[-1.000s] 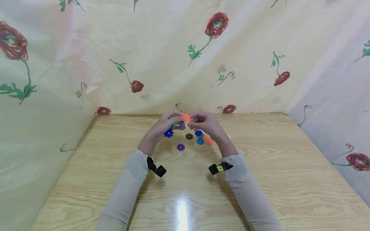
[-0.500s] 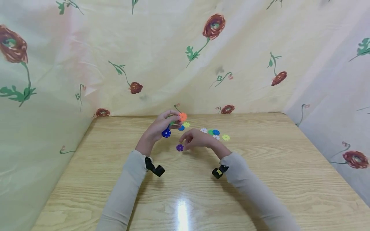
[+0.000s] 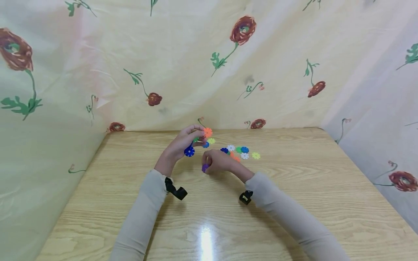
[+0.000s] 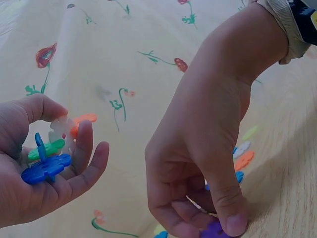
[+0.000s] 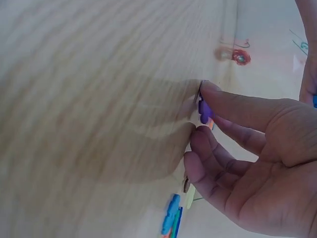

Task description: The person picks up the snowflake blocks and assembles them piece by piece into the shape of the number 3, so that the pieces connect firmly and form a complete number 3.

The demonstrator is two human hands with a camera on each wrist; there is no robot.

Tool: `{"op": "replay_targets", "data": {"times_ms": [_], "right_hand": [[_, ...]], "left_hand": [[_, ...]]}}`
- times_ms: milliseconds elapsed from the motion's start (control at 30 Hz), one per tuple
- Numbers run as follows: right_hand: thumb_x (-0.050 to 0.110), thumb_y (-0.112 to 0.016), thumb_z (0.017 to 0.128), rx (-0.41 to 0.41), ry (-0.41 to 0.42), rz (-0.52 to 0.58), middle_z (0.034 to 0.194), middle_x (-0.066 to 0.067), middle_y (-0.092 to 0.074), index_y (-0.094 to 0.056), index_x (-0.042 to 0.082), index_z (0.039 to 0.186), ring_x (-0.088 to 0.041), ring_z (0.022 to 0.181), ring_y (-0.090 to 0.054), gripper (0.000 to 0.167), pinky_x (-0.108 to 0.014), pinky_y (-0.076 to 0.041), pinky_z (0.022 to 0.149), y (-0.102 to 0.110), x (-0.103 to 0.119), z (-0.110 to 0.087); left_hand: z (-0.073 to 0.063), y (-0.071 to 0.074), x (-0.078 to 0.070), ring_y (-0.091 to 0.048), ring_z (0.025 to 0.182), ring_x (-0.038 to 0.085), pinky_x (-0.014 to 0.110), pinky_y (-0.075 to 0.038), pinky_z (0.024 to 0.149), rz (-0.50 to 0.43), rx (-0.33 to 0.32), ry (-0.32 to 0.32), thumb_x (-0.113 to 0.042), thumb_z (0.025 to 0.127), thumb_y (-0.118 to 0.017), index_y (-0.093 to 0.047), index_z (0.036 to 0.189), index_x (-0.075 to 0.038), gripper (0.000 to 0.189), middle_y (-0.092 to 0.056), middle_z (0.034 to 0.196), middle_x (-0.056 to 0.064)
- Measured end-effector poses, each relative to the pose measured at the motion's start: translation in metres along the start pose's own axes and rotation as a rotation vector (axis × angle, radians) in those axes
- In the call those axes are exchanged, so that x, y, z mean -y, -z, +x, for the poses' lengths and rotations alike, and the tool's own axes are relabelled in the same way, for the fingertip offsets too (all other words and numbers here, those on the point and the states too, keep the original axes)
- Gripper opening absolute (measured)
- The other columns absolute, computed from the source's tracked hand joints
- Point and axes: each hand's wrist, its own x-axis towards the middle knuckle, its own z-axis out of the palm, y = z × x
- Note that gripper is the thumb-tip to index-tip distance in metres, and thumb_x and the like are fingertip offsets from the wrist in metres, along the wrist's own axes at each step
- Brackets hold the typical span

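Note:
My left hand (image 3: 179,145) is raised over the table's far part and holds a joined cluster of notched plastic snowflake discs. An orange disc (image 3: 207,132) stands out past the fingertips, and a dark blue disc (image 3: 189,151) hangs below the palm. Between them the left wrist view shows a white disc (image 4: 60,130) and a green disc (image 4: 47,149). Lower and to the right, my right hand (image 3: 218,160) pinches a purple snowflake disc (image 3: 205,168) right at the tabletop. The thumb covers part of that purple disc in the left wrist view.
Right of centre lie several loose discs, among them a white disc (image 3: 244,156), a yellow disc (image 3: 256,155) and a blue disc (image 3: 244,149). Another yellow disc (image 3: 211,140) lies behind the left fingertips. Flowered cloth (image 3: 183,65) hangs at the wood-grain table's (image 3: 147,203) back edge.
The right hand has left the orange disc, come down toward me, and taken the purple disc between its fingers. The left hand stays nearly in place with its cluster.

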Motion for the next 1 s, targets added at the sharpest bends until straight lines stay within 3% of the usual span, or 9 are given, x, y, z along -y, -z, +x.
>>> {"op": "replay_targets", "data": {"times_ms": [233,367,467,633,733,867,1000], "right_hand": [[-0.004,-0.078,0.083,-0.061,0.006,0.155,0.089,-0.011,-0.071,-0.068,0.002,0.095,-0.015,0.079,-0.064,0.016,-0.024,-0.051,0.069,0.004,-0.012,0.001],[-0.002,-0.074,0.089,-0.092,-0.059,0.268,0.088,-0.012,-0.073,-0.071,0.001,0.098,-0.017,0.079,-0.067,0.010,-0.029,-0.055,0.071,0.017,-0.018,0.000],[0.001,-0.073,0.092,-0.149,-0.096,0.332,0.086,-0.009,-0.073,-0.073,0.002,0.102,-0.026,0.082,-0.070,0.011,-0.039,-0.058,0.076,0.029,-0.019,-0.003],[0.003,-0.072,0.093,-0.248,-0.077,0.448,0.086,-0.007,-0.073,-0.072,-0.002,0.111,-0.045,0.095,-0.068,0.019,-0.053,-0.057,0.088,0.047,-0.018,-0.011],[0.005,-0.072,0.094,-0.310,-0.059,0.486,0.091,-0.008,-0.074,-0.071,-0.004,0.115,-0.035,0.091,-0.070,0.023,-0.049,-0.058,0.088,0.053,-0.017,-0.014],[0.008,-0.074,0.094,-0.399,-0.019,0.524,0.096,-0.015,-0.074,-0.073,-0.004,0.111,-0.015,0.079,-0.069,0.021,-0.030,-0.060,0.076,0.057,-0.014,-0.014],[0.009,-0.076,0.092,-0.469,0.032,0.568,0.098,-0.018,-0.074,-0.073,-0.004,0.106,-0.016,0.078,-0.070,0.019,-0.023,-0.058,0.070,0.058,-0.010,-0.014]], "left_hand": [[0.000,-0.001,0.000,-0.066,0.086,0.015,0.052,-0.048,0.110,-0.011,-0.003,0.005,-0.014,0.107,-0.050,-0.056,0.115,-0.010,0.011,-0.063,0.093,0.001],[0.001,-0.001,0.000,-0.066,0.086,0.014,0.050,-0.049,0.109,-0.010,-0.006,0.010,-0.015,0.109,-0.047,-0.054,0.122,-0.008,0.017,-0.060,0.097,0.001],[0.002,-0.001,0.002,-0.066,0.087,0.013,0.047,-0.052,0.107,-0.008,-0.006,0.016,-0.016,0.109,-0.046,-0.054,0.129,-0.005,0.024,-0.060,0.099,0.002],[0.005,-0.001,0.004,-0.065,0.086,0.013,0.049,-0.050,0.109,-0.010,0.002,0.023,-0.017,0.110,-0.045,-0.052,0.137,-0.002,0.032,-0.060,0.098,0.002],[0.005,-0.001,0.006,-0.067,0.084,0.014,0.052,-0.046,0.112,-0.011,-0.006,0.037,-0.016,0.109,-0.046,-0.052,0.137,0.000,0.033,-0.062,0.091,0.002],[0.006,-0.001,0.007,-0.067,0.082,0.015,0.054,-0.044,0.114,-0.016,-0.028,0.058,-0.016,0.107,-0.049,-0.054,0.136,0.002,0.034,-0.063,0.083,0.001],[0.007,-0.002,0.008,-0.068,0.081,0.017,0.054,-0.043,0.114,-0.034,-0.041,0.076,-0.016,0.107,-0.049,-0.053,0.137,0.001,0.034,-0.063,0.081,0.001]]}}
